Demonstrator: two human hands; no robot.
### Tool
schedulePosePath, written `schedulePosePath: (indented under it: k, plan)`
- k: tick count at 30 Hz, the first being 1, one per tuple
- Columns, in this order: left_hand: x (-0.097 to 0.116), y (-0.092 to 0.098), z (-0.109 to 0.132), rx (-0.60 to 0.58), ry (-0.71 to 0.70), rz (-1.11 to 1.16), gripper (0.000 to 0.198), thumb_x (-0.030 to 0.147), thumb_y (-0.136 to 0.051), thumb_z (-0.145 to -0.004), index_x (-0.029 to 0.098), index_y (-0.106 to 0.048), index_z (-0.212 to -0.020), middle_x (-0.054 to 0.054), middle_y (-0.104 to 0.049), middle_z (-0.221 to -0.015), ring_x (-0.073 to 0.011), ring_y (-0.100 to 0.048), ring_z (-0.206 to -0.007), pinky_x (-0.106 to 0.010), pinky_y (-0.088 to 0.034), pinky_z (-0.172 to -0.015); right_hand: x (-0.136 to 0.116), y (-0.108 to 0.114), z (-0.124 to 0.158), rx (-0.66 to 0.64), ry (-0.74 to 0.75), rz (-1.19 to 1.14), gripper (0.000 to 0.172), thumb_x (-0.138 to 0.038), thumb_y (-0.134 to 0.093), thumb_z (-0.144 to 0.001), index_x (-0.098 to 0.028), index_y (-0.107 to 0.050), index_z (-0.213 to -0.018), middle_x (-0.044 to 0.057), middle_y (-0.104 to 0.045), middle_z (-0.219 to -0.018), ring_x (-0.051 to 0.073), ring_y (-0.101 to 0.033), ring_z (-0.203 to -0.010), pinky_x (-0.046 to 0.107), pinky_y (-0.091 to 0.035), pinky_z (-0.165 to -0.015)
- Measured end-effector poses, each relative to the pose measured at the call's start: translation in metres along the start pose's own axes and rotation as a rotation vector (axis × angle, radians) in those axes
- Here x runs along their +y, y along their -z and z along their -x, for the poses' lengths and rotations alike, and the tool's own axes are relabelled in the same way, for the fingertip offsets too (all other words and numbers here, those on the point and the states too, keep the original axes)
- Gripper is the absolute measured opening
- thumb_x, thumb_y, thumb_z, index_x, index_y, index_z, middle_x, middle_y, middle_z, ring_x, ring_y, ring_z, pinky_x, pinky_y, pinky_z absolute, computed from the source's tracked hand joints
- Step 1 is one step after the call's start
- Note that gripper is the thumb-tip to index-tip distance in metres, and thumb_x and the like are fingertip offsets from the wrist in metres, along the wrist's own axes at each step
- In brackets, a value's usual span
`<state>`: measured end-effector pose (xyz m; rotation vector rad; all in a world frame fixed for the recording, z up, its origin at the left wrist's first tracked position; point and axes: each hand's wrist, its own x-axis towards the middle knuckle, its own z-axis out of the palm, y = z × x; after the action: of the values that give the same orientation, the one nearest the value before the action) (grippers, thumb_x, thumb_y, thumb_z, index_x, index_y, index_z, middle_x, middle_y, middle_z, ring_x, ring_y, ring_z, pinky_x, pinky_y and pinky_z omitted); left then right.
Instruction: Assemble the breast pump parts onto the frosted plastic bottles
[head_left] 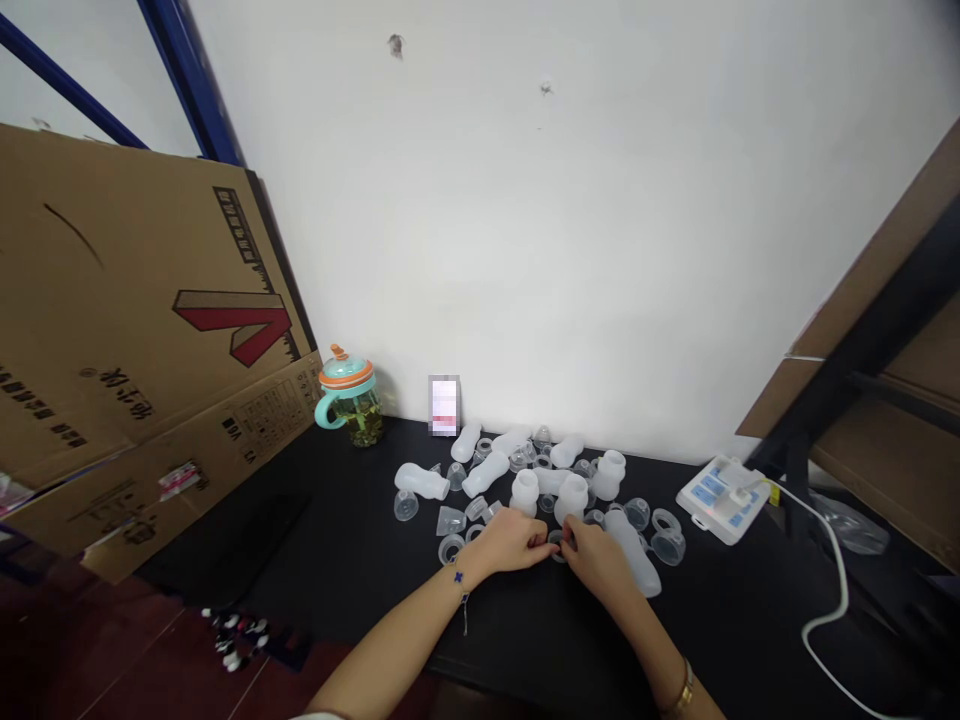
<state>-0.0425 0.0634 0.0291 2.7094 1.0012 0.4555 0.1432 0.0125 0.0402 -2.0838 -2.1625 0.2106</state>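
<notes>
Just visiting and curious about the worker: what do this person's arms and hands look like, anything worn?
Both forearms are bare, with no gloves on the left hand or right hand. The left wrist carries a thin bracelet with a small dark blue cross-shaped charm; the right wrist has a gold-coloured band.

Pose: bare left hand and bare right hand low centre, palms down, fingers curled in, fingertips meeting between them. Both forearms bare, angled inward from bottom edge.
</notes>
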Motion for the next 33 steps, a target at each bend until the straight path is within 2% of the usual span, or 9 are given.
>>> schedulePosePath:
  k: [10, 16, 23, 27, 33]
  plan:
    - [0.008, 0.009, 0.001, 0.043, 0.020, 0.048, 0.025, 0.045, -0.056, -0.096, 0.023, -0.064, -0.105, 0.003, -0.070, -0.072, -0.0148, -0.065, -0.064, -0.022, -0.039, -0.060, -0.005, 0.002, 0.002, -0.029, 0.034, -0.155, 0.013, -0.017, -0.053, -0.091, -0.022, -0.062, -0.100, 0.002, -0.069, -0.086, 0.020, -0.065, -0.082, 0.026, -0.029, -0.061]
    - [0.012, 0.016, 0.003, 0.103, -0.006, 0.073, 0.031, 0.051, -0.057, -0.094, 0.023, -0.064, -0.104, 0.003, -0.067, -0.074, -0.0144, -0.064, -0.067, -0.022, -0.040, -0.060, -0.011, 0.007, 0.003, 0.001, 0.040, -0.247, 0.021, -0.010, -0.055, -0.084, -0.022, -0.062, -0.099, 0.000, -0.068, -0.079, 0.020, -0.064, -0.079, 0.025, -0.028, -0.061]
    - [0.013, 0.018, 0.005, 0.167, -0.036, 0.081, 0.036, 0.055, -0.053, -0.096, 0.022, -0.063, -0.106, 0.001, -0.067, -0.081, -0.0146, -0.064, -0.072, -0.023, -0.040, -0.061, -0.013, 0.012, 0.003, 0.068, 0.037, -0.378, 0.018, -0.013, -0.052, -0.085, -0.022, -0.063, -0.097, -0.003, -0.063, -0.066, 0.017, -0.060, -0.065, 0.025, -0.030, -0.060]
    - [0.013, 0.017, 0.004, 0.163, -0.041, 0.060, 0.034, 0.054, -0.053, -0.096, 0.022, -0.063, -0.103, 0.001, -0.067, -0.083, -0.0152, -0.065, -0.074, -0.023, -0.040, -0.061, -0.013, 0.013, 0.003, 0.038, 0.027, -0.334, 0.019, -0.013, -0.053, -0.084, -0.022, -0.064, -0.097, -0.001, -0.066, -0.071, 0.018, -0.062, -0.070, 0.025, -0.030, -0.060]
    - [0.010, 0.013, 0.004, 0.140, -0.047, 0.020, 0.028, 0.049, -0.055, -0.096, 0.022, -0.064, -0.099, 0.001, -0.067, -0.082, -0.0141, -0.064, -0.072, -0.023, -0.038, -0.059, -0.015, 0.011, 0.005, -0.022, 0.026, -0.270, 0.021, -0.016, -0.052, -0.087, -0.021, -0.067, -0.100, 0.003, -0.073, -0.092, 0.021, -0.066, -0.088, 0.026, -0.030, -0.064]
